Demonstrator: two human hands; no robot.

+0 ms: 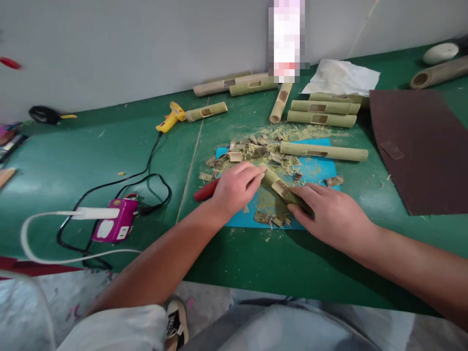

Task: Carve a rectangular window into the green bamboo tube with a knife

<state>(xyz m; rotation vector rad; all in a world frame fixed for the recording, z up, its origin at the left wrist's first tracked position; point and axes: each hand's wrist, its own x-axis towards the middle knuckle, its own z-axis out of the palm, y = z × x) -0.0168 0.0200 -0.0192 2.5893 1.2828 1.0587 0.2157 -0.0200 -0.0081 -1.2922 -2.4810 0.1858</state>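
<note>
A short green bamboo tube (269,176) with a rectangular opening cut in its side slants over the blue sheet (321,168). My left hand (236,187) is closed, its fingertips at the far end of the tube. My right hand (325,212) is closed around the near end, thumb and fingers on opposite sides. A red handle-like piece (205,190) shows beside my left hand; the rest of it is hidden. Bamboo chips (236,157) and fine shavings lie behind the tube. Another notched bamboo tube (343,153) rests across the sheet's far side.
Several notched bamboo tubes (321,119) lie along the back, some under a white paper (340,78). On the left are a yellow glue gun (171,118), its black cord, and a magenta power adapter (115,224). A dark brown sheet (420,151) covers the right side.
</note>
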